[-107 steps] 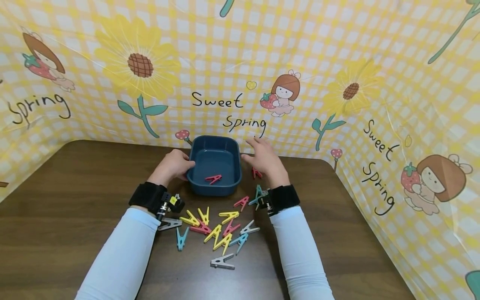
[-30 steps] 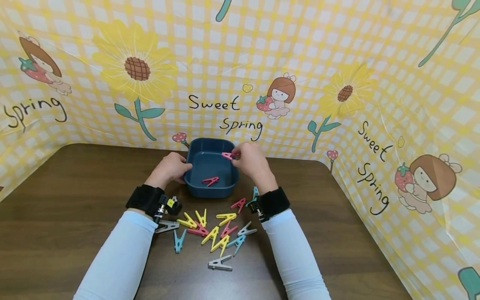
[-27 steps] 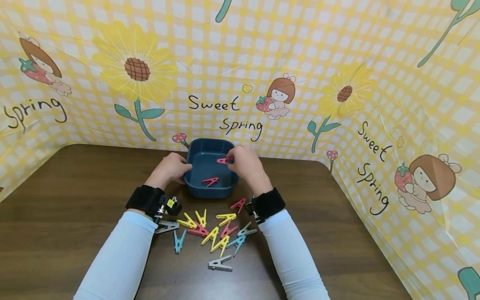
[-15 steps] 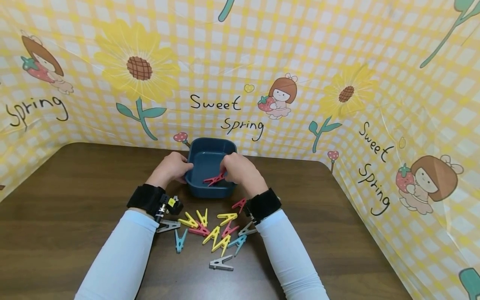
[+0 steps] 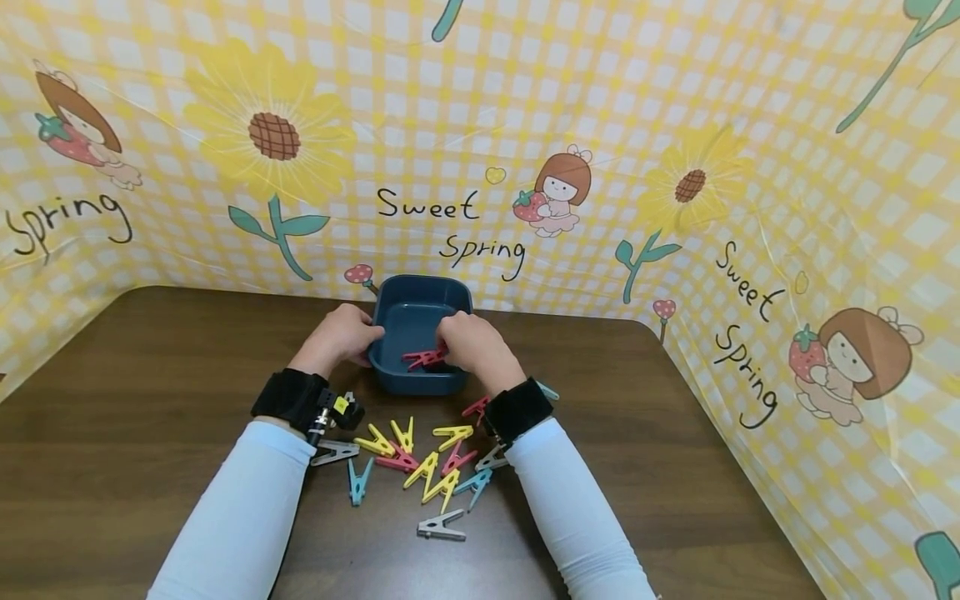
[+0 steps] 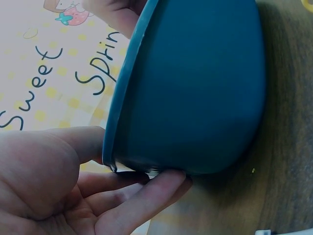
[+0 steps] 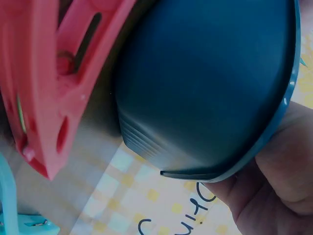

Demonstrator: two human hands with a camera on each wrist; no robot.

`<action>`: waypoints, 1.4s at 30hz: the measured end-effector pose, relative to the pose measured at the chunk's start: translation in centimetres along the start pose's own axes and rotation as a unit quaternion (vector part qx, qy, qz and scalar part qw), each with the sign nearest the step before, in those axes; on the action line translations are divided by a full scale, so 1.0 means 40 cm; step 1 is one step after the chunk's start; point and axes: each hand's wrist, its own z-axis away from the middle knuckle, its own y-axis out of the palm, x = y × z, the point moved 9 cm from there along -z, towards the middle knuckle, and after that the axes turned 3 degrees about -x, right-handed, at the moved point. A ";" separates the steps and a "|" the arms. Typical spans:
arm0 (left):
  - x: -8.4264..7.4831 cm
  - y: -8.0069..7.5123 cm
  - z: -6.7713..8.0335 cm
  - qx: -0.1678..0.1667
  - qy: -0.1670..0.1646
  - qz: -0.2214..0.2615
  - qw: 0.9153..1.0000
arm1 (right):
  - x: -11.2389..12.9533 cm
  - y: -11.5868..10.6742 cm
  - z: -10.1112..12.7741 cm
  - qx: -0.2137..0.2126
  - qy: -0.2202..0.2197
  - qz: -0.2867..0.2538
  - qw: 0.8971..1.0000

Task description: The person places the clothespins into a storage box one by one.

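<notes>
From the head view, the right hand (image 5: 468, 350) has carried its pink clothespin from above the blue basin (image 5: 420, 293) down onto the red clothespins (image 5: 422, 358) inside, grip unclear, while the left wrist view shows the left hand (image 6: 63, 191) gripping the rim, and the right wrist view shows a red clothespin (image 7: 54, 88) beside the basin's outer wall.

1. Bin (image 5: 390, 367) sits between both grips; left grip (image 5: 341, 335) holds its left rim, right grip (image 5: 468, 348) over its right rim.
2. Backdrop wall (image 5: 480, 125) just beyond the bin blocks the far side.
3. Clothespin pile (image 5: 427, 467) clutters the surface (image 5: 135, 400) behind the wrists.
4. Bare surface outward of each grip.
</notes>
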 end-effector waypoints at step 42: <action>-0.003 0.000 0.005 -0.005 0.003 -0.004 1.000 | -0.338 -0.100 0.201 -0.028 0.092 -0.085 0.992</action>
